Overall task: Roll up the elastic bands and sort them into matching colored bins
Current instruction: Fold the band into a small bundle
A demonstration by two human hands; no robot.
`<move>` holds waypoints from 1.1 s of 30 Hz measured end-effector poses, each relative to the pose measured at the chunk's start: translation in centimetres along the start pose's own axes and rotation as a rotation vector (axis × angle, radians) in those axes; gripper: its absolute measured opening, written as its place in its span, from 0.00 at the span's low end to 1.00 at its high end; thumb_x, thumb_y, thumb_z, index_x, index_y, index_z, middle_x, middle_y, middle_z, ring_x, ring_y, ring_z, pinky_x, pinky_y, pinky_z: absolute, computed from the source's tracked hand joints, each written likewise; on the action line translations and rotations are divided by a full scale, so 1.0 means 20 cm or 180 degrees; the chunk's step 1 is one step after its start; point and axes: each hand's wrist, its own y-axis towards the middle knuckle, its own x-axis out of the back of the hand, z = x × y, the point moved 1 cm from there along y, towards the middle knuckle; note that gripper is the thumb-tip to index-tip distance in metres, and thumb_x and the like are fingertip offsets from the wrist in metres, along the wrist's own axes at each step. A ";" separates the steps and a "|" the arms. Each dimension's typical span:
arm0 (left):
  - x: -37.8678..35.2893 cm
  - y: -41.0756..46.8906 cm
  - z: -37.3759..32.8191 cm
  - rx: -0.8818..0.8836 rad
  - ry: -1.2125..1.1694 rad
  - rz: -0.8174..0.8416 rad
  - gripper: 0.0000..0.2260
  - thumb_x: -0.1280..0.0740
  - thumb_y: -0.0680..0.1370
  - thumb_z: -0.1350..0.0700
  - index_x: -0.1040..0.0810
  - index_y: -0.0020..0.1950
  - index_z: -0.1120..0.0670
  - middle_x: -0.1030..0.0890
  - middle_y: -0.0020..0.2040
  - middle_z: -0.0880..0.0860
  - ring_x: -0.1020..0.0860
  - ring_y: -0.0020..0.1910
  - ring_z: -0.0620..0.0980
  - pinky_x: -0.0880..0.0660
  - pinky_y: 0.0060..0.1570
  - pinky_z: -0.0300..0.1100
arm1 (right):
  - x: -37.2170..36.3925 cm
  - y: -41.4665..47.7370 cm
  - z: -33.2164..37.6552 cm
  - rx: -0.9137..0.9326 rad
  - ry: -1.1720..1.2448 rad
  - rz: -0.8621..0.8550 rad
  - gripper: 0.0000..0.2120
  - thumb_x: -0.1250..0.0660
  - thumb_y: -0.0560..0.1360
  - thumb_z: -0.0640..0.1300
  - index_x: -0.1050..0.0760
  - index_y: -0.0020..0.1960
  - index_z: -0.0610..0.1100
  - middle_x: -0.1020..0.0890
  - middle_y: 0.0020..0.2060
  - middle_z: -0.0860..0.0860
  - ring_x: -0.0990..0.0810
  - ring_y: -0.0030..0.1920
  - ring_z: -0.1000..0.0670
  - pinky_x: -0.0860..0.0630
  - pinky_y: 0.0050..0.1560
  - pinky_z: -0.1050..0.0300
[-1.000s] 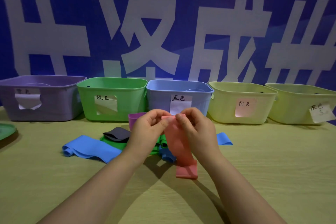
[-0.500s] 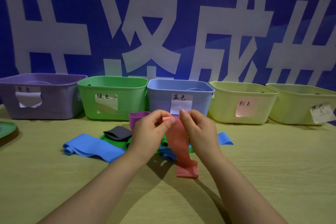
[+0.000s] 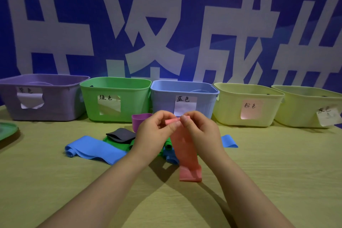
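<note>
Five bins are lined up: one purple bin point(image 3: 55, 98), one green bin point(image 3: 114, 87), one blue bin point(image 3: 166, 98) and two yellow bins point(image 3: 231, 103). One pink band point(image 3: 187, 153) is pinched at its rolled top edge by the curled fingertips of the left hand point(image 3: 155, 131) and the right hand point(image 3: 201, 131). Its lower end is rested on the table point(image 3: 277, 172). Behind it, one grey band point(image 3: 120, 134) and one purple band point(image 3: 138, 120) are heaped with green and blue ones, whose number cannot be told.

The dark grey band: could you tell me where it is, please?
In the head view, the dark grey band lies left of centre on the green band, just left of the left hand.
</note>
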 end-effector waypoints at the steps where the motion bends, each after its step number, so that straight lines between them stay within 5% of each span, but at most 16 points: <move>1: 0.00 0.00 0.00 -0.0017 0.0008 -0.0015 0.03 0.30 0.73 0.60 0.22 0.42 0.52 0.19 0.38 0.49 0.22 0.40 0.44 0.24 0.46 0.46 | 0.00 0.00 0.00 -0.0025 -0.0022 0.0024 0.09 0.35 0.75 0.47 0.26 0.36 0.56 0.22 0.28 0.62 0.26 0.33 0.62 0.31 0.36 0.64; 8: 0.01 0.00 0.02 -0.0202 0.0278 -0.0057 0.04 0.31 0.74 0.57 0.21 0.40 0.52 0.20 0.34 0.46 0.25 0.36 0.43 0.26 0.41 0.46 | 0.00 0.00 0.01 -0.0235 0.0370 0.0003 0.14 0.34 0.75 0.48 0.26 0.31 0.50 0.26 0.23 0.58 0.30 0.29 0.60 0.34 0.33 0.62; 14: 0.02 0.01 0.01 -0.0193 0.0362 -0.0114 0.06 0.33 0.75 0.56 0.21 0.38 0.50 0.21 0.32 0.44 0.26 0.34 0.40 0.29 0.37 0.40 | -0.01 -0.01 0.00 -0.0154 0.0519 0.0204 0.06 0.32 0.73 0.44 0.23 0.44 0.55 0.18 0.40 0.53 0.22 0.42 0.55 0.25 0.42 0.61; 17: 0.02 0.01 0.00 -0.0059 0.0136 -0.0017 0.04 0.33 0.75 0.54 0.20 0.41 0.52 0.19 0.37 0.50 0.22 0.40 0.46 0.24 0.45 0.48 | -0.01 -0.01 0.01 -0.0167 0.0594 0.0178 0.05 0.32 0.74 0.42 0.22 0.43 0.52 0.19 0.37 0.54 0.22 0.39 0.57 0.26 0.38 0.63; 25: 0.01 0.01 0.00 -0.0095 -0.0093 -0.0030 0.08 0.33 0.74 0.66 0.27 0.44 0.53 0.18 0.39 0.49 0.23 0.36 0.35 0.27 0.38 0.30 | 0.01 0.00 0.01 -0.0246 0.0775 0.0072 0.03 0.31 0.73 0.42 0.21 0.44 0.49 0.18 0.37 0.50 0.21 0.37 0.55 0.23 0.38 0.60; 33: 0.01 0.01 -0.01 -0.0069 -0.0096 0.0137 0.07 0.37 0.76 0.55 0.25 0.40 0.56 0.21 0.32 0.47 0.23 0.34 0.43 0.22 0.39 0.39 | 0.01 0.00 0.02 -0.0131 0.0700 -0.0087 0.09 0.33 0.74 0.42 0.24 0.36 0.51 0.21 0.28 0.61 0.26 0.31 0.63 0.30 0.33 0.69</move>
